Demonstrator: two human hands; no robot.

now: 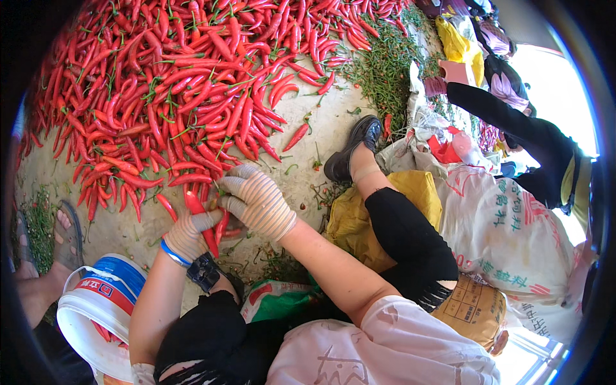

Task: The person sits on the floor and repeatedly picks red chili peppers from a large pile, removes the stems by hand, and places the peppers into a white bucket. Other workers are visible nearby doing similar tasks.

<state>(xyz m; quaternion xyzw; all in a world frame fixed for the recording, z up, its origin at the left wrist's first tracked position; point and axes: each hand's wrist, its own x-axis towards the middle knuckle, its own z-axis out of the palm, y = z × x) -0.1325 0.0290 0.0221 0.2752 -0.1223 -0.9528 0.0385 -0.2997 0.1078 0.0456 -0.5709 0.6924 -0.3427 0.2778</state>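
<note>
My left hand (pixel 190 238), in a striped work glove with a blue band at the wrist, grips red chili peppers (pixel 208 236) that hang tip down. Against it, my right hand (pixel 260 199), gloved likewise, pinches at a green stem (pixel 221 192) at the top of these peppers. The fingertips of both hands nearly meet, and partly hide the stem ends. Just beyond them spreads a large heap of red chili peppers (pixel 159 91), many with green stems, on the concrete floor (pixel 308 192).
A white paint bucket (pixel 86 313) with some chilies inside tilts at lower left, near another person's sandalled foot (pixel 67 236). Pulled-off green stems (pixel 390 62) are piled at upper right. Woven sacks (pixel 505 231) and a yellow sack (pixel 351 224) lie right, by another person's black sleeve (pixel 500 110).
</note>
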